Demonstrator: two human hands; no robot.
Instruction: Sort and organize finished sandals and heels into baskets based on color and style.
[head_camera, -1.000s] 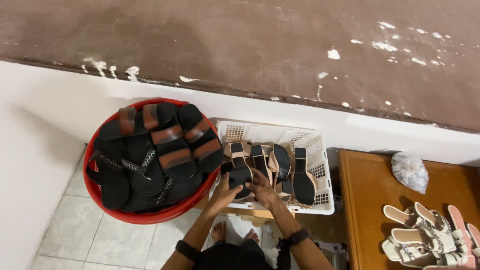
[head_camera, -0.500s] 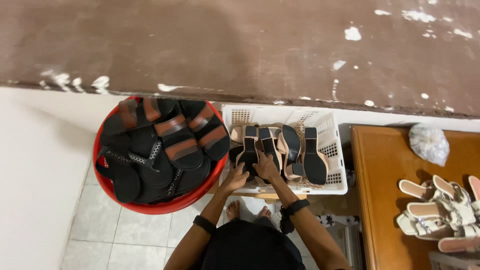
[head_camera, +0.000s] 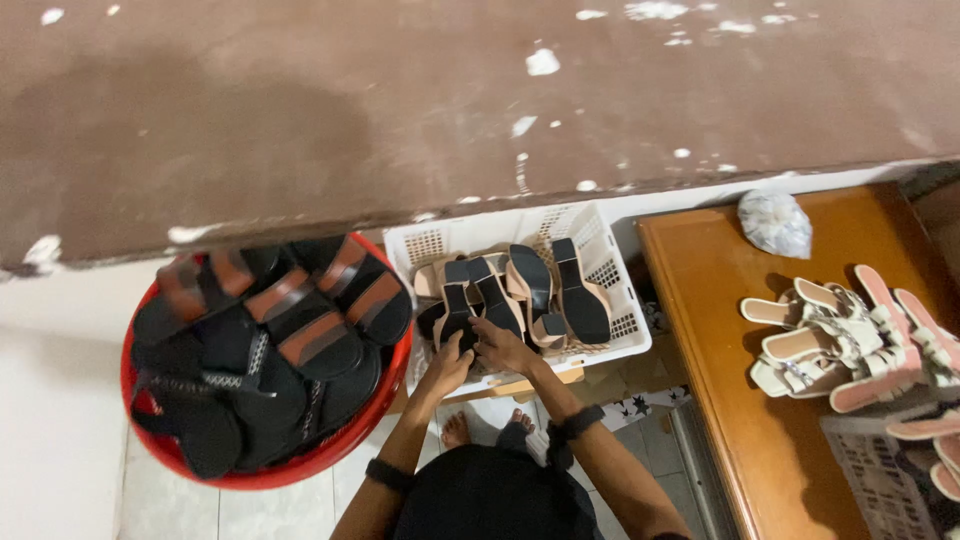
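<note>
Lower left, a round red plastic tub (head_camera: 150, 452) brims with black sandals that could spill. At centre, the left hand (head_camera: 447, 366) and right hand (head_camera: 503, 347) pinch a black-strapped sandal (head_camera: 458, 312) in the white plastic basket (head_camera: 620, 300). Upper right lies a knotted clear plastic bag (head_camera: 775, 222), unlabelled.

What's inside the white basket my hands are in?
The white basket holds several black-soled sandals with beige trim, standing on edge. The left hand and right hand rest on the front ones. The basket's bottom is covered by shoes.
</note>
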